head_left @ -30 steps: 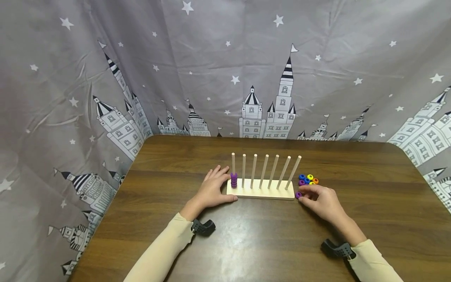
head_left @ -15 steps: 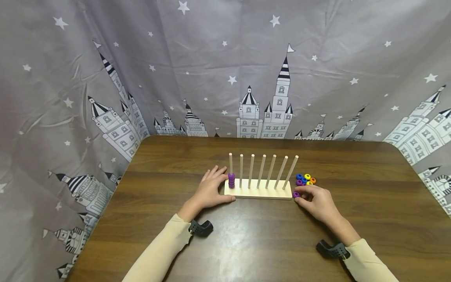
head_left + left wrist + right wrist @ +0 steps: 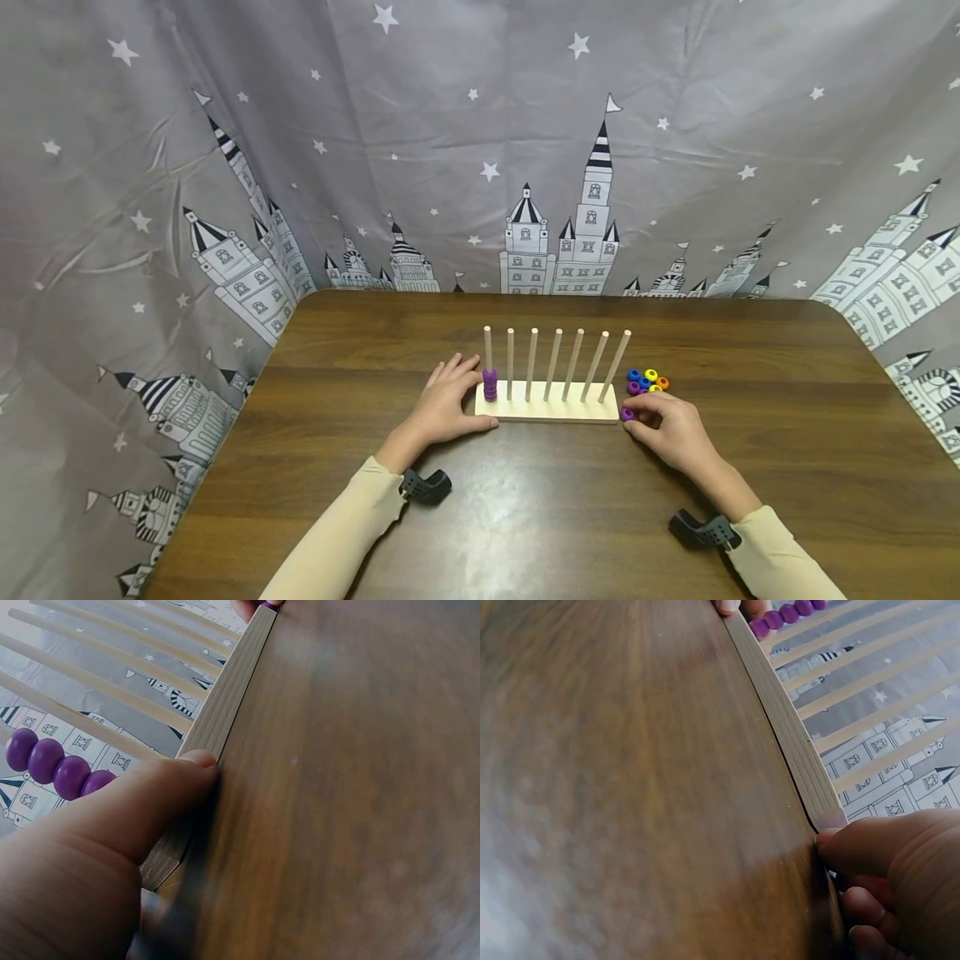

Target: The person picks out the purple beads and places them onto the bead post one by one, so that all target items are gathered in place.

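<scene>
A pale wooden peg stand with several upright pegs lies lengthwise on the table. Purple beads are stacked on its leftmost peg; the left wrist view shows the beads as round and glossy. My left hand grips the stand's left end, thumb along the front edge and the other fingers stretched out behind. Just off the right end, my right hand pinches a single purple bead between thumb and index finger. In the right wrist view the thumb sits right by the stand's corner and hides that bead.
Behind the right hand lies a small cluster of loose beads: blue, yellow, orange and purple. The brown wooden table ends at the back against a grey curtain printed with castles and stars.
The whole scene slides slightly left in the head view. Both hands, the peg stand and the pinched bead keep their places relative to one another.
</scene>
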`<state>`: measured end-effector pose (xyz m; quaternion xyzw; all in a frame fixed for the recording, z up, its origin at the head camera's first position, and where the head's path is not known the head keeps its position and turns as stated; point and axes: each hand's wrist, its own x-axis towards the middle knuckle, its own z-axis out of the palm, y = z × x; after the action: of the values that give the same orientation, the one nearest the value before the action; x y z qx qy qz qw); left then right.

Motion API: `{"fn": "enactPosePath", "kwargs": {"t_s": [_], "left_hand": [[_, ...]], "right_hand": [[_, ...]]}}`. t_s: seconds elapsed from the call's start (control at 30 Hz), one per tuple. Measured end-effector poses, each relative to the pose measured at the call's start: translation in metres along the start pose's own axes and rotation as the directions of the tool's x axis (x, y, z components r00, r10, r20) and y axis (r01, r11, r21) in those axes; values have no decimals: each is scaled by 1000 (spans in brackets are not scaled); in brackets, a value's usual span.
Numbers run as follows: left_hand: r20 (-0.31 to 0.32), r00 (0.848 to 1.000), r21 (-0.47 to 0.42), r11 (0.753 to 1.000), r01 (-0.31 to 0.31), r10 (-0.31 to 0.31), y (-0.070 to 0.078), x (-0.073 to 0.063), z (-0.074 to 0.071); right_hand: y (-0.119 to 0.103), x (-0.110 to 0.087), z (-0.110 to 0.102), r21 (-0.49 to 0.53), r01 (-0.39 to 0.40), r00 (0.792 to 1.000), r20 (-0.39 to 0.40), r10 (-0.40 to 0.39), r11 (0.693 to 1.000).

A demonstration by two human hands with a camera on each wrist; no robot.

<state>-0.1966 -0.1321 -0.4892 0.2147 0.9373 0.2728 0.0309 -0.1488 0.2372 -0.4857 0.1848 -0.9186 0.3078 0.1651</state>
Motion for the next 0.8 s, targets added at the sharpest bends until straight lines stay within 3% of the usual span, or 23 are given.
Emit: {"fn": "enactPosePath", "kwargs": {"t_s": [0.8], "left_hand": [[3, 1000, 2, 1000, -1, 1, 1, -1, -1]], "right_hand": [[-2, 0, 1, 11, -26, 1000, 7, 26, 1000]]}}
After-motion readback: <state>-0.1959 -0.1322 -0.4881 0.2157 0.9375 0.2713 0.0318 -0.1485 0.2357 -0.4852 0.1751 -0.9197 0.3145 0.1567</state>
